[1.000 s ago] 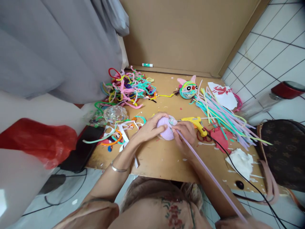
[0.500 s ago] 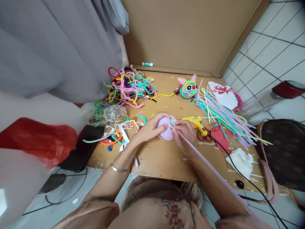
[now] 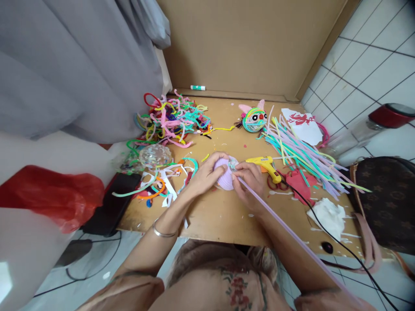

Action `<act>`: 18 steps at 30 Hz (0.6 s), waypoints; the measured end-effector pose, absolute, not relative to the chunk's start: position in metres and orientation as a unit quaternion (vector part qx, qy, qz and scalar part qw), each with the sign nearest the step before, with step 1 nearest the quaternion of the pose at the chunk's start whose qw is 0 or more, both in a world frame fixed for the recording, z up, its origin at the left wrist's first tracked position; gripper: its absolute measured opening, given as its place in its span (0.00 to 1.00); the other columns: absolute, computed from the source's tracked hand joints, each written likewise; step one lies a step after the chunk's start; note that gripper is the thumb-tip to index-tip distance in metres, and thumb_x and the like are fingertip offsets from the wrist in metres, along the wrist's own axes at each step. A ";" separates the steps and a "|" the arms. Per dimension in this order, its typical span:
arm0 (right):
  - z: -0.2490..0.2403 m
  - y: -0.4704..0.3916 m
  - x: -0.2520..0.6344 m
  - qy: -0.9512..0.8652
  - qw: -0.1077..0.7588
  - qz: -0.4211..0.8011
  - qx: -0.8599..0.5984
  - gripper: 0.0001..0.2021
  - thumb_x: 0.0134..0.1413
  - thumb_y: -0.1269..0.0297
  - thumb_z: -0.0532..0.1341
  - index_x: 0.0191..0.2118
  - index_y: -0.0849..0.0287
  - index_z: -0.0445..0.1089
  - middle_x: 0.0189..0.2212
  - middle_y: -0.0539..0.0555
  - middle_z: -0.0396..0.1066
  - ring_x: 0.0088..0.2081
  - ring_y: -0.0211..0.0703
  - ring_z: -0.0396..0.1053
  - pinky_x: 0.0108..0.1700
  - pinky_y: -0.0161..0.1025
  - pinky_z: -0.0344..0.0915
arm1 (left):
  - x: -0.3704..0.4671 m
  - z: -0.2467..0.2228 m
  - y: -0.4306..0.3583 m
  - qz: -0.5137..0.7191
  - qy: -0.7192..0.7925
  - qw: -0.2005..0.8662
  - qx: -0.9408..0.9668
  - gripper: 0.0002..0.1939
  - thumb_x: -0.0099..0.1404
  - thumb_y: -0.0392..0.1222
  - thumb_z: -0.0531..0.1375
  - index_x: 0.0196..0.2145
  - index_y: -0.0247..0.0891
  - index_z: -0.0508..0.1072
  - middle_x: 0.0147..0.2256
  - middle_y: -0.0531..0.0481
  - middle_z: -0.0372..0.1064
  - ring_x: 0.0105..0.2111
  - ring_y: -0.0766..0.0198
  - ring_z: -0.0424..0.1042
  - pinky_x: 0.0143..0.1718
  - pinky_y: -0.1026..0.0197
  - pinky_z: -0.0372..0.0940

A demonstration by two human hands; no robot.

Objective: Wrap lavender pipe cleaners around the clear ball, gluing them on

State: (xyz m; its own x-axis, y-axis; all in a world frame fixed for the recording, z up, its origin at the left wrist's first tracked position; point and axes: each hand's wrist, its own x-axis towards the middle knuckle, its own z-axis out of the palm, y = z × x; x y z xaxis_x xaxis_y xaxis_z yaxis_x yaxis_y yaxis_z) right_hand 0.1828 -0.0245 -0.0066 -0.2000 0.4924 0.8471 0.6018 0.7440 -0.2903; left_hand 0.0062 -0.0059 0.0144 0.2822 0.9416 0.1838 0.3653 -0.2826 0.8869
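Observation:
Near the middle of the table, my left hand (image 3: 210, 172) grips a round ball (image 3: 225, 178) from its left side, thumb on top. Lilac strips wrap much of the ball; a clear patch shows near its upper right. At the ball's right side, my right hand (image 3: 249, 183) pinches a long lilac pipe cleaner (image 3: 285, 226), which trails over my right forearm toward the lower right. Just beyond my right hand lies a yellow glue gun (image 3: 267, 166).
Tangled pipe cleaners (image 3: 175, 119) lie at the back left, near a clear ball (image 3: 155, 155). A decorated ball with ears (image 3: 254, 119) sits behind straight pipe cleaners (image 3: 304, 155). At right are red scissors (image 3: 275, 185), a white tissue (image 3: 329, 218) and a brown bag (image 3: 387, 203).
The view has shifted slightly. My hands stay at the ball, with only a slight shift of my right fingers.

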 end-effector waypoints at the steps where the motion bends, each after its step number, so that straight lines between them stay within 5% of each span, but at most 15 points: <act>1: -0.006 -0.024 0.183 -0.773 0.524 -0.053 -0.354 0.05 0.58 0.73 0.61 0.37 0.55 0.67 0.37 0.54 0.73 0.40 0.44 0.72 0.44 0.43 0.67 | 0.007 0.014 -0.006 0.381 0.465 0.378 0.704 0.16 0.65 0.45 0.52 0.49 0.40 0.68 0.53 0.45 0.71 0.54 0.55 0.69 0.58 0.52 0.62; 18: -0.009 -0.025 0.181 -0.749 0.557 0.009 -0.358 0.06 0.56 0.74 0.60 0.35 0.54 0.68 0.36 0.53 0.72 0.39 0.42 0.72 0.43 0.42 0.69 | 0.009 0.011 -0.005 0.406 0.458 0.390 0.688 0.16 0.59 0.43 0.55 0.46 0.39 0.68 0.50 0.45 0.71 0.52 0.55 0.70 0.58 0.50 0.64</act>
State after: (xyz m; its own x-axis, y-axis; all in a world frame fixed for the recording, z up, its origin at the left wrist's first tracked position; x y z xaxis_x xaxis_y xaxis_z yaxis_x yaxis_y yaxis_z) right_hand 0.1807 -0.0249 -0.0087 -0.1233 0.5459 0.8287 0.5264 0.7439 -0.4117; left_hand 0.0090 -0.0047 0.0111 0.2513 0.9467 0.2013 0.3144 -0.2766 0.9081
